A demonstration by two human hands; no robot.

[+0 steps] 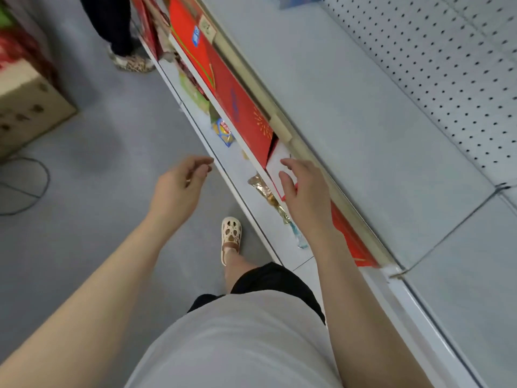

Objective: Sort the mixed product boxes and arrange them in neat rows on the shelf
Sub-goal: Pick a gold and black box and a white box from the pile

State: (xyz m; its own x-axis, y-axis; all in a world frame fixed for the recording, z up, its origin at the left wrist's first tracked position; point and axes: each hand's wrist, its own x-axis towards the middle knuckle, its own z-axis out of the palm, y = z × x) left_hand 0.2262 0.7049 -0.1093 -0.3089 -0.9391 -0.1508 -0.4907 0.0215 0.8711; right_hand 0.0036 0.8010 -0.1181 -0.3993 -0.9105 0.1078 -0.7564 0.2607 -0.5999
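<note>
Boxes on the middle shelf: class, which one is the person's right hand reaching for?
The white-topped box with a red edge, under the right hand. The long boxes beside it in the row are red all over.

Single wide-angle view from my head, tilted steeply down and close over my body, shelf (349,113) running diagonally across the frame's right, floor (98,177) left.

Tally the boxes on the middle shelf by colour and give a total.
Red boxes: 3, one at the far end, one in the middle, one under the right forearm.
White box: 1, touched by the right hand.
Total: 4 in view; more may be hidden behind the arm.
</note>
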